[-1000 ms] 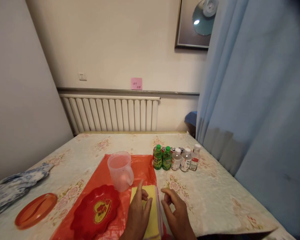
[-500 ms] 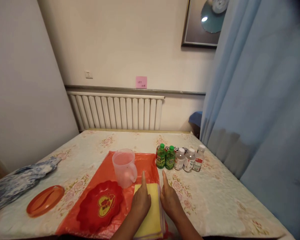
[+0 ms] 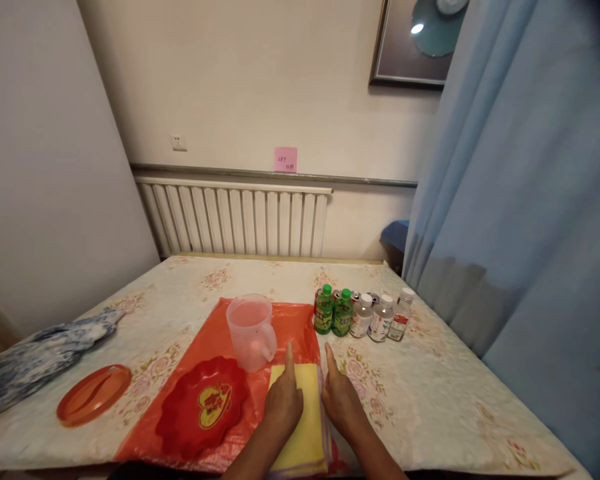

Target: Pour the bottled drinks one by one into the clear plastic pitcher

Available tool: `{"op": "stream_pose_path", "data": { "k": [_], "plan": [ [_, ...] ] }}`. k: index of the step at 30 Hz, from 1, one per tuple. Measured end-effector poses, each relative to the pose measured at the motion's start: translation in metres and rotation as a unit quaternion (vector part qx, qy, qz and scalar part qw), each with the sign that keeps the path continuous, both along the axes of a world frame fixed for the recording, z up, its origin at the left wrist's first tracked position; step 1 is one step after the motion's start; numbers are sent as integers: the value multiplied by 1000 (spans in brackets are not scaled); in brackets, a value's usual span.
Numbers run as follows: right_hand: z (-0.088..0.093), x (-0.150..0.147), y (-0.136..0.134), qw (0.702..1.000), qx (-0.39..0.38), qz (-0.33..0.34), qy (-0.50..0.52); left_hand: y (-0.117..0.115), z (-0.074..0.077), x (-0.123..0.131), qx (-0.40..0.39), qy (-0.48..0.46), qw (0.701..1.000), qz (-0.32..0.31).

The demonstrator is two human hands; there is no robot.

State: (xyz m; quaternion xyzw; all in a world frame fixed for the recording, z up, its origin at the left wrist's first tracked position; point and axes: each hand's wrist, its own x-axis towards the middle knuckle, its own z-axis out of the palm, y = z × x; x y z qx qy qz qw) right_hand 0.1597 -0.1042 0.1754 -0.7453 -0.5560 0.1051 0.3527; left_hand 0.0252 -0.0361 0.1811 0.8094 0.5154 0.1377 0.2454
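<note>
My left hand (image 3: 284,399) hovers over or rests on the left part of a folded yellow cloth (image 3: 307,427); I cannot tell whether it touches. By the cloth's right edge is my right hand (image 3: 339,395). Both point away from me with a finger stretched out, and neither holds anything. The cloth lies on a red plastic sheet (image 3: 190,353). Beyond my left hand stands a translucent pink pitcher (image 3: 250,333), its handle turned to the right. A red scalloped tray (image 3: 180,413) with a yellow heart print sits to the left.
Green-capped bottles (image 3: 324,312) and white-capped bottles (image 3: 363,319) stand in a row at the right, with cans (image 3: 355,297) partly hidden behind. An orange lid (image 3: 94,396) and a blue-patterned cloth (image 3: 50,353) lie left on the flowered tablecloth (image 3: 430,393). A blue curtain (image 3: 530,200) hangs right.
The view has tilted down slightly, so the picture and pink note sit higher. My hands keep nearly the same pose over the cloth.
</note>
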Motion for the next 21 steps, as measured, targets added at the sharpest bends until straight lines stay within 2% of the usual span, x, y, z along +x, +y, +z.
{"op": "stream_pose_path", "data": {
  "k": [13, 21],
  "plan": [
    [-3, 1, 1, 1000, 8, 9, -4, -2, -1, -3, -4, -11, 1000, -20],
    [0, 1, 2, 999, -32, 5, 1, -2, -2, -4, -23, -16, 999, -25]
  ]
}}
